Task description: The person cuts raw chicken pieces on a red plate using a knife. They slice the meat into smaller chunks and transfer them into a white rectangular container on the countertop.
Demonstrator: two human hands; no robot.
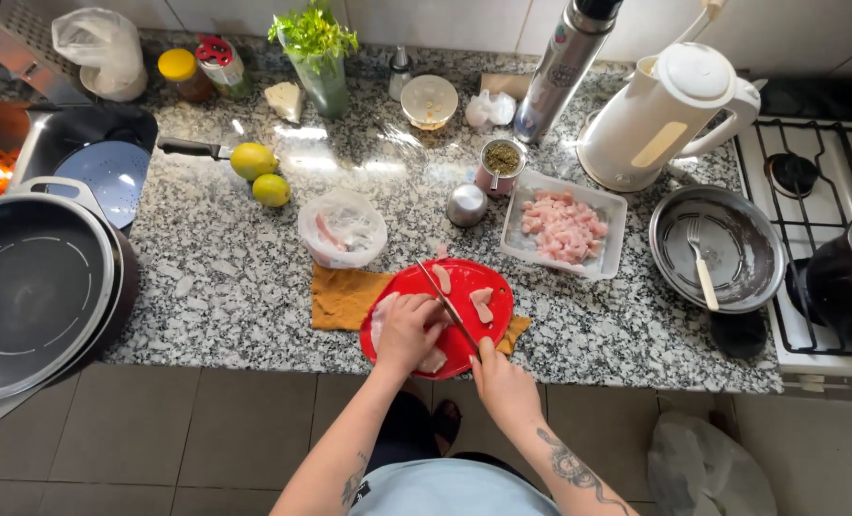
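On the red cutting board (464, 287) at the bench (235, 277) edge, our left hand (407, 333) presses closed on the raw chicken piece (384, 315) while our right hand (502, 382) grips the knife (448, 304); we keep fingertips curled back, slicing evenly.

Your arms are bare — dark tattoos mark both forearms — and you wear a pale blue top (450, 489), lower centre.

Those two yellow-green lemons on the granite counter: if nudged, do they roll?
Probably yes: the two round yellow-green lemons lie loose on the flat speckled granite counter, with nothing cradling them. Their smooth, waxy-looking skin may be slippery to pinch. They look firm, so likely not fragile.
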